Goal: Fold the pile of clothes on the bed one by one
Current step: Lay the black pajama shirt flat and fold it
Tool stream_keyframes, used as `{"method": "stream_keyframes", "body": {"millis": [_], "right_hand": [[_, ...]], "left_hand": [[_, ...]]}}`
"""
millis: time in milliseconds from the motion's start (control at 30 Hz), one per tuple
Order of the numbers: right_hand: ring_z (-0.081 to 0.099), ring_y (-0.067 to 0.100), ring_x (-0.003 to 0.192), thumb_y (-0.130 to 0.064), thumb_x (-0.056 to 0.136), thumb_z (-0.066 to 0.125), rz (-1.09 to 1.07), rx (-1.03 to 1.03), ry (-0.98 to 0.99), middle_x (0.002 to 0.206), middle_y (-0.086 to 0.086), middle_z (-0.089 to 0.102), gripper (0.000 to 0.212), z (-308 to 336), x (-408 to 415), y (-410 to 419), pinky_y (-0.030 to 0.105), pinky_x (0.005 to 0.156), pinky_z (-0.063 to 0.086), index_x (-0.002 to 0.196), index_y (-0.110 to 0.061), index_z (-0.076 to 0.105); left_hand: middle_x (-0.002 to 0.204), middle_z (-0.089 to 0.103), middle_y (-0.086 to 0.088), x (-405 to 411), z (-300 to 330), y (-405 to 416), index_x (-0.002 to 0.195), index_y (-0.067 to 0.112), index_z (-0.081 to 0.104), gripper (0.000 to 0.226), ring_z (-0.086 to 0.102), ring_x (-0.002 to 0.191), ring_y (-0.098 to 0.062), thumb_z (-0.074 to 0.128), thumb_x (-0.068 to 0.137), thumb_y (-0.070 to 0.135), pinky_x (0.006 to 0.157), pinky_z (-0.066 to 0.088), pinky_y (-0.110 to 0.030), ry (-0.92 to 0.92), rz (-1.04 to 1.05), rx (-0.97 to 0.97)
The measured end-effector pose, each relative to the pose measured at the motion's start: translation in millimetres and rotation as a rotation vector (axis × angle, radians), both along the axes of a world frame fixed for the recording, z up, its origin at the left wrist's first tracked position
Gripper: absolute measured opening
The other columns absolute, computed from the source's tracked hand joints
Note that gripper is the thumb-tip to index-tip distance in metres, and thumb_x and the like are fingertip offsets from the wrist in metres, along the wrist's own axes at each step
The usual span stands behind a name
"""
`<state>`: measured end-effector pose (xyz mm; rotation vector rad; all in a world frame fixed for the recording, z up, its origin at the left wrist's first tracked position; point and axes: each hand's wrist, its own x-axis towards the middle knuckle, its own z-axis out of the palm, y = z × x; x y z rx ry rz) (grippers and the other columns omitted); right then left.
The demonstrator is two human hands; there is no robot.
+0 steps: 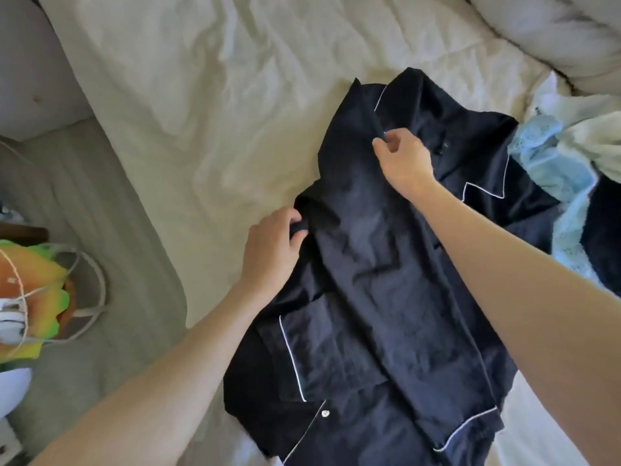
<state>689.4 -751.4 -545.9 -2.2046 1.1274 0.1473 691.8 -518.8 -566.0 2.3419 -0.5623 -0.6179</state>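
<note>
The dark pyjama shirt (386,264) lies spread on the cream bed sheet (201,112), only partly folded. The left hand (272,250) pinches its left edge; the right hand (403,159) pinches a fold near the collar. Right of the shirt, a pile of clothes (557,156) waits unfolded. Left of it, off the bed, lies a colourful toy (30,297).

A dark navy pyjama shirt (379,280) with thin white piping lies spread and creased on the cream sheet of the bed (201,112). One white button shows near its lower edge, and a piped pocket sits at its lower right. To its right, touching it, the pile of clothes (564,169) holds a crumpled pale blue lacy piece, something white, and another dark garment.
</note>
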Motion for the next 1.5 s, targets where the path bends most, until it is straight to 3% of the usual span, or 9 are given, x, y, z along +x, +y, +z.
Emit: {"method": "stream_keyframes", "body": {"millis": [167,267,433,533,767,933,1167,1300,1500], "right_hand": [[0.051,0.02,0.113,-0.049,0.09,0.054,-0.016,0.036,0.049,0.124,0.004,0.055,0.055,-10,44,-13,0.024,0.081,0.035,0.129,-0.01,0.049],[0.05,0.016,0.085,-0.039,0.089,0.061,-0.143,0.17,0.012,0.081,-0.003,0.056,0.029,-14,64,-13,0.027,0.074,0.036,0.097,-0.011,0.061],[0.062,0.031,0.1,-0.018,0.091,0.055,-0.299,0.279,-0.099,0.111,0.018,0.065,0.031,-4,84,-20,0.024,0.071,0.042,0.115,0.001,0.061],[0.058,0.021,0.088,-0.02,0.092,0.056,-0.379,0.367,-0.151,0.083,0.003,0.06,0.008,-5,85,-20,0.031,0.073,0.047,0.091,-0.017,0.063],[0.039,0.02,0.067,-0.059,0.078,0.063,-0.305,0.4,-0.066,0.062,-0.001,0.035,0.049,-8,94,-14,0.031,0.064,0.032,0.058,-0.024,0.035],[0.05,0.015,0.07,-0.048,0.084,0.062,-0.155,0.289,-0.059,0.073,0.004,0.052,0.034,-20,81,-3,0.028,0.066,0.04,0.075,-0.017,0.054],[0.054,0.012,0.076,-0.031,0.091,0.058,-0.254,0.184,-0.117,0.075,-0.004,0.058,0.02,-16,55,-11,0.025,0.069,0.042,0.075,-0.019,0.061],[0.05,0.022,0.112,-0.039,0.095,0.05,-0.078,-0.094,-0.05,0.121,0.003,0.057,0.036,-11,12,15,0.031,0.093,0.039,0.122,-0.016,0.055],[0.036,0.031,0.136,-0.024,0.093,0.057,0.055,-0.344,0.005,0.145,0.011,0.042,0.049,-14,-118,106,0.052,0.11,0.025,0.138,-0.01,0.045]], "left_hand": [[0.067,0.05,0.011,1,-1,34,0.082,0.019,0.048,0.015,0.047,0.06,-0.007,0.06,0.09,0.018,0.059,0.036,-0.014,0.056,0.167,-0.144],[0.06,0.049,0.005,1,-8,53,0.076,0.024,0.042,0.022,0.045,0.054,-0.006,0.058,0.09,0.018,0.052,0.035,-0.013,0.214,0.316,-0.158],[0.068,0.057,0.015,15,-18,67,0.082,0.023,0.045,0.019,0.056,0.067,0.004,0.06,0.09,0.018,0.058,0.038,-0.008,0.18,0.343,-0.153],[0.079,0.06,0.017,23,-20,68,0.093,0.02,0.049,0.009,0.06,0.079,-0.005,0.057,0.092,0.022,0.07,0.045,-0.022,0.205,0.226,-0.098],[0.09,0.063,0.031,41,-5,54,0.099,0.04,0.061,0.023,0.057,0.089,0.012,0.058,0.082,0.055,0.076,0.042,-0.011,0.505,0.252,-0.1],[0.071,0.06,0.023,57,-7,25,0.091,0.024,0.066,0.011,0.056,0.073,0.007,0.057,0.092,0.03,0.064,0.037,-0.001,0.407,0.244,-0.079],[0.083,0.062,0.002,49,-20,31,0.098,0.011,0.057,0.024,0.057,0.083,-0.02,0.045,0.098,0.032,0.077,0.045,-0.033,0.229,0.267,-0.018],[0.082,0.06,0.019,47,-14,38,0.099,0.021,0.056,0.013,0.057,0.076,0.012,0.055,0.093,0.033,0.067,0.038,-0.003,0.382,0.341,-0.163],[0.089,0.068,0.017,20,-7,88,0.097,0.027,0.06,0.012,0.062,0.082,0.008,0.065,0.086,0.031,0.067,0.045,-0.008,0.747,0.298,-0.184]]}}
